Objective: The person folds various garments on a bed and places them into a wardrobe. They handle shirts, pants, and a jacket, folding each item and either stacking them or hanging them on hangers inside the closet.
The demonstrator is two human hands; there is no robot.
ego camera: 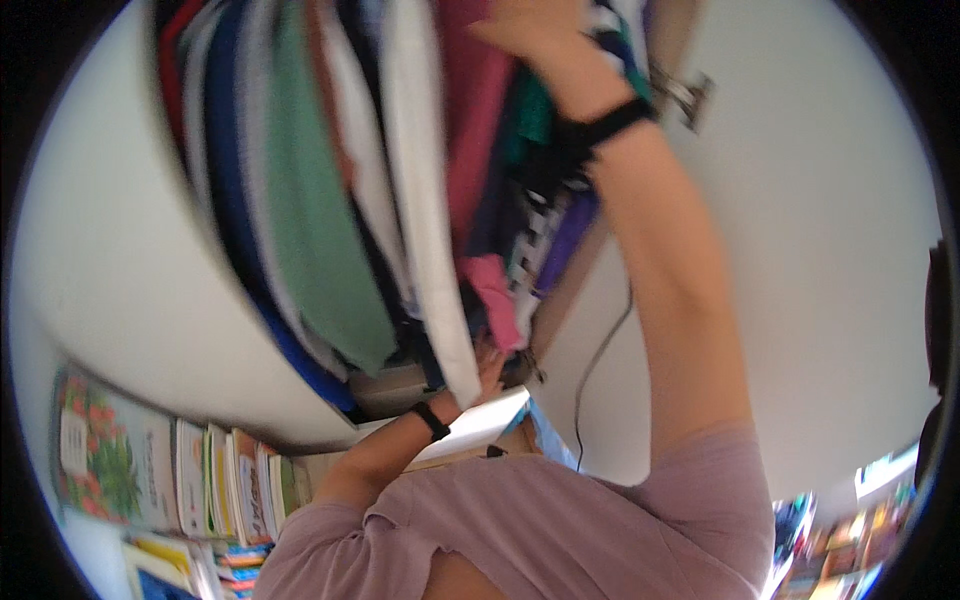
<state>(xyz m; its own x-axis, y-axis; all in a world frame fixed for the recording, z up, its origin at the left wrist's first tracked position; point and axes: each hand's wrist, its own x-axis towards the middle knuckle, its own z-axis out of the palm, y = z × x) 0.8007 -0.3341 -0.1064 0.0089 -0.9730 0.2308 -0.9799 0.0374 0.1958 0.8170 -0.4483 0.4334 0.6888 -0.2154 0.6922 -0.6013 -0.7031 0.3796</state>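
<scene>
A tight row of hanging clothes fills the wardrobe in front of me. My right hand (536,30) is up at the top edge, against a dark pink garment (480,112); blur and the frame's edge hide its fingers. Low down, my left hand (491,369) reaches in at the hems, partly behind a long white garment (427,225). Its fingers are at the bottom of a bright pink cloth (495,300), and whether they grip it is unclear. A green garment (322,225) hangs left of the white one. Purple cloth (566,240) hangs at the right.
The wardrobe door (795,225) stands open on the right, with a metal hinge (686,97) at its inner edge. A cable (600,360) hangs in front of it. Several books (225,480) stand at lower left. A white panel (480,424) lies below my left hand.
</scene>
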